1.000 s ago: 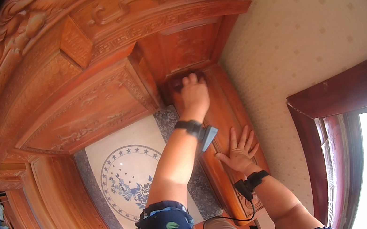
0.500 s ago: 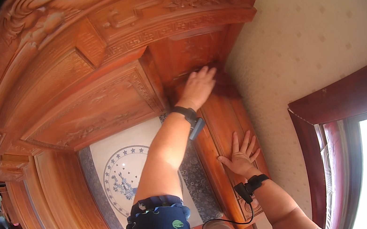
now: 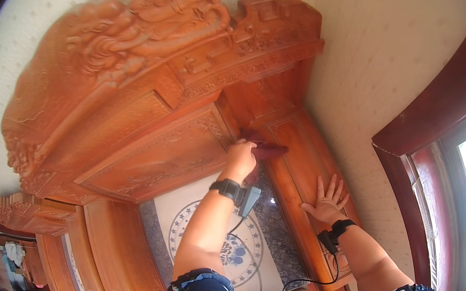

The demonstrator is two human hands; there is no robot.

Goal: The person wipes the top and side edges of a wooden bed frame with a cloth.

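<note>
My left hand [image 3: 241,161] is closed on a dark red cloth [image 3: 270,150], whose loose part lies over the inner edge of the armrest near the backrest. The armrest [image 3: 295,136] belongs to a large carved wooden sofa and is broad and reddish brown. Flat on its nearer part rests my right hand [image 3: 326,201], fingers spread and holding nothing. Each wrist wears a black band with a small device. Left of the cloth rises the sofa's carved backrest panel [image 3: 156,157].
A white and blue patterned seat cover [image 3: 187,203] lies between the armrests. The other armrest [image 3: 119,253] stands at left. Patterned wall [image 3: 375,46] runs along the right, with a dark red window frame [image 3: 421,111]. A cable [image 3: 301,280] trails near my right wrist.
My left hand has come from the far end of the armrest to its inner edge, and the cloth now shows clearly. My right hand stays on the armrest. The view has shifted, showing the backrest's top.
</note>
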